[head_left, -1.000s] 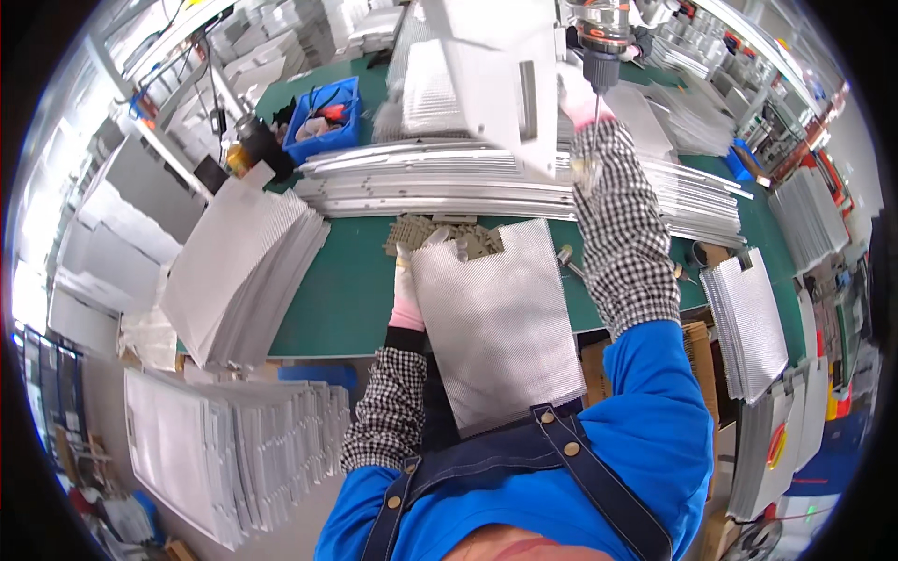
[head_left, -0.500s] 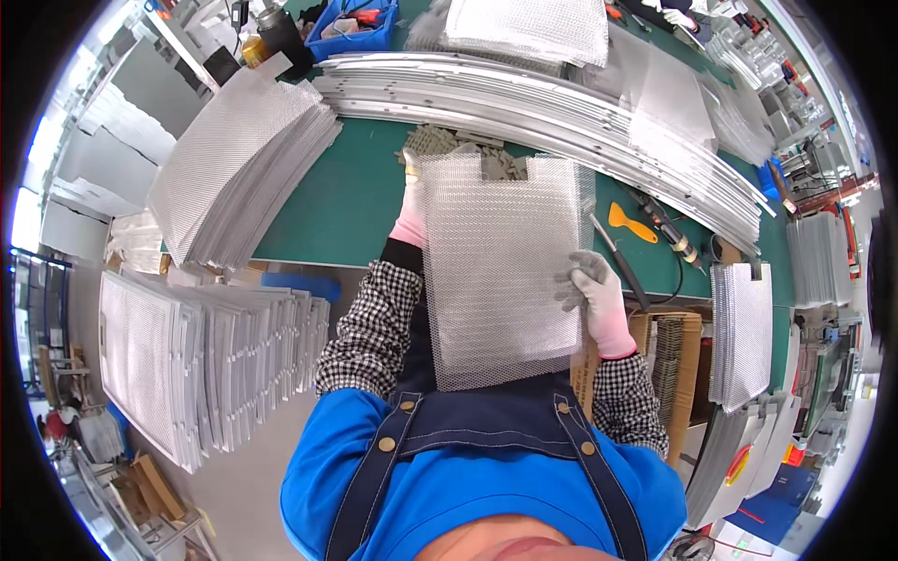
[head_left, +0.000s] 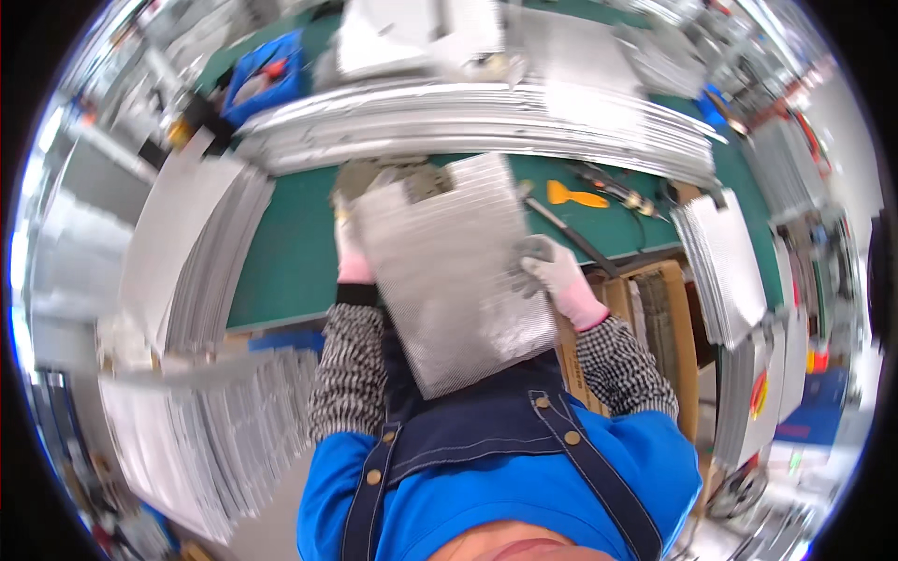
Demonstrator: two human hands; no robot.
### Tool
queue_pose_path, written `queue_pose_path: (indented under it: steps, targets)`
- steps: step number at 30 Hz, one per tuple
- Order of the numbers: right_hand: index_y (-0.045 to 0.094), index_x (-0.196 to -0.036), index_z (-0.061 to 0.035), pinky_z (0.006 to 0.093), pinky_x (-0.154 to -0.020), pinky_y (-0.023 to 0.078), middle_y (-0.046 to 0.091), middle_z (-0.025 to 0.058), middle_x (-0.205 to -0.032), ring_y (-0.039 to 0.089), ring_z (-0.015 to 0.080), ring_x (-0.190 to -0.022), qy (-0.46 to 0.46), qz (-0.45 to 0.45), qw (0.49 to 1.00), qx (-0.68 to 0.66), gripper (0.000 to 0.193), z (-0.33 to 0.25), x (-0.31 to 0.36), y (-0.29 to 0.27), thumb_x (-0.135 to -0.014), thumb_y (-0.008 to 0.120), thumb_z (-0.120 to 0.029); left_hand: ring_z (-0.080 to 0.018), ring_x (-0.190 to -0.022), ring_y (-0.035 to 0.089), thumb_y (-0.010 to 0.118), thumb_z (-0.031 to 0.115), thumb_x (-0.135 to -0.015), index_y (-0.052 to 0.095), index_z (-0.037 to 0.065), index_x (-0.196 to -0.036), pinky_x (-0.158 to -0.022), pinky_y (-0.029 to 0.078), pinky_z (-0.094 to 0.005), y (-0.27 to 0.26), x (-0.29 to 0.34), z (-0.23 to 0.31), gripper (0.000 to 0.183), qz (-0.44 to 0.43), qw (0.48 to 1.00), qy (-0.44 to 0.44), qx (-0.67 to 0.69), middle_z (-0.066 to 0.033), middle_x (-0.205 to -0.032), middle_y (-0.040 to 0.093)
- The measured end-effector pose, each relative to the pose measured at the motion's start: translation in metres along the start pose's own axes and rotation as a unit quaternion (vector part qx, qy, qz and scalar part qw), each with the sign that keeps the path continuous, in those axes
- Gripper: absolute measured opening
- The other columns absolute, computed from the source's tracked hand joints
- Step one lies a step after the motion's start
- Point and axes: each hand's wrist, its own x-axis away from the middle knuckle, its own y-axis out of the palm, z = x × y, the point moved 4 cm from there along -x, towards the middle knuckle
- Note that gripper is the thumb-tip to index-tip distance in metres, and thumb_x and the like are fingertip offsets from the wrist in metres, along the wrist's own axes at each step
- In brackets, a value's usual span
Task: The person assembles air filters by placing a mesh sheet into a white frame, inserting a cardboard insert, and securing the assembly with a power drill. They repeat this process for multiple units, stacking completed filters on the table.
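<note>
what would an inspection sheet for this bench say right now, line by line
surface: green tabletop, partly covered
workpiece: notched metal mesh sheet, tilted, overhanging the near edge
clutter: yellow scraper, hammer and electric screwdriver right of the sheet; long metal strips behind
hands: gloved left hand holds the sheet's left edge; gloved right hand, fingers touching its right side
cables: dark cable near the hammer's handle
surroundings: stacked sheets at left; open cardboard box below, at right

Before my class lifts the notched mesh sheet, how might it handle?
The mesh sheet is probably stiff, looking nearly flat between left hand and right hand. Its fine mesh suggests lightness for its size. Being notched, its upper edge may bend easily.
</note>
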Motion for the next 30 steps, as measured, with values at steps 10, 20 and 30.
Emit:
queue_pose_path:
  steps: [10,20,30]
  targets:
    - [0.051,-0.139,-0.0015,0.0434,-0.098,0.050,0.066,0.0238,-0.121,0.063,0.0353,-0.117,-0.231,0.344,0.826,0.381,0.070,-0.130,-0.132,-0.216,-0.082,0.074,-0.035,-0.0290,-0.103,0.056,0.062,0.073,-0.086,0.047,0.002,-0.142,-0.096,0.049,-0.0446,0.012,-0.005,0.000,0.091,-0.048,0.994,0.049,-0.080,-0.0170,-0.116,0.060]
    - [0.030,-0.155,-0.0041,0.0558,-0.103,0.043,0.060,0.0256,-0.130,0.058,0.0378,-0.122,0.001,0.505,0.680,0.531,0.101,-0.172,-0.211,-0.274,-0.078,0.080,-0.046,-0.0308,-0.101,0.058,0.060,0.071,-0.088,0.045,0.008,-0.138,-0.089,0.053,-0.0488,0.003,-0.005,0.001,0.083,-0.035,0.999,0.017,-0.027,-0.0196,-0.115,0.057]
    - [0.056,-0.132,0.0015,0.0290,-0.089,0.052,0.067,0.0097,-0.119,0.064,0.0191,-0.108,-0.340,0.279,0.881,-0.174,0.046,-0.191,-0.118,-0.277,-0.090,0.071,-0.010,-0.0305,-0.107,0.058,0.058,0.073,-0.088,0.044,0.006,-0.144,-0.094,0.052,-0.0487,-0.010,-0.009,0.002,0.088,-0.044,0.998,0.020,-0.032,-0.0179,-0.121,0.059]
